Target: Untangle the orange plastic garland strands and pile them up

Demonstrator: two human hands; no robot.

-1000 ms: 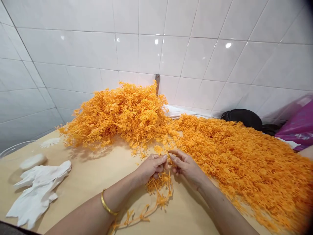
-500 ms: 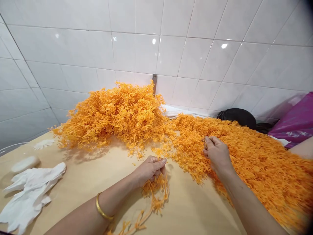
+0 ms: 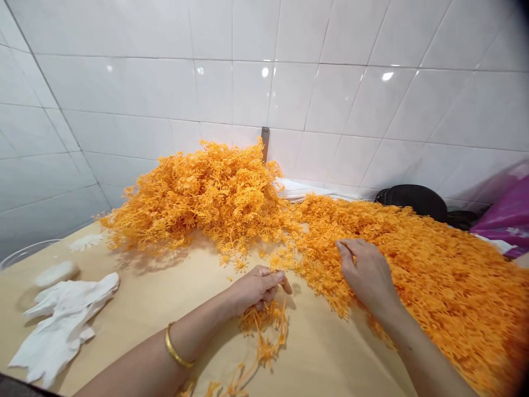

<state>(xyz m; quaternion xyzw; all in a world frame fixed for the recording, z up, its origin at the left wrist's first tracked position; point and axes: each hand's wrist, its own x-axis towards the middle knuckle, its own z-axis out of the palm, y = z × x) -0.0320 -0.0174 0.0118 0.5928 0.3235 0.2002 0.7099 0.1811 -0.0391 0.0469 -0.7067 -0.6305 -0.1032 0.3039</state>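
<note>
My left hand [image 3: 262, 286], with a gold bangle [image 3: 177, 347] on its wrist, is closed on a strand of orange plastic flower sprigs [image 3: 266, 347]. The strand hangs below the fingers and trails over the table towards me. My right hand [image 3: 366, 270] is over the near-left part of the wide pile of loose orange sprigs [image 3: 446, 275]. Its thumb and fingers are drawn together; whatever lies between the fingertips is too small to make out. Beyond my left hand stands a taller heap of orange sprigs [image 3: 206, 193].
White gloves [image 3: 68, 314], a pale rounded object [image 3: 57, 273] and a white petal-shaped piece [image 3: 86, 241] lie on the tan table [image 3: 165, 298] at left. A black pouch [image 3: 413, 199] and a purple bag [image 3: 506, 215] sit behind the pile. A tiled wall [image 3: 144, 82] closes off the back.
My right hand has turned slightly, its fingertips still over the pile. My left hand keeps its grip while one finger now sticks out further. The view has shifted a little to the left.
</note>
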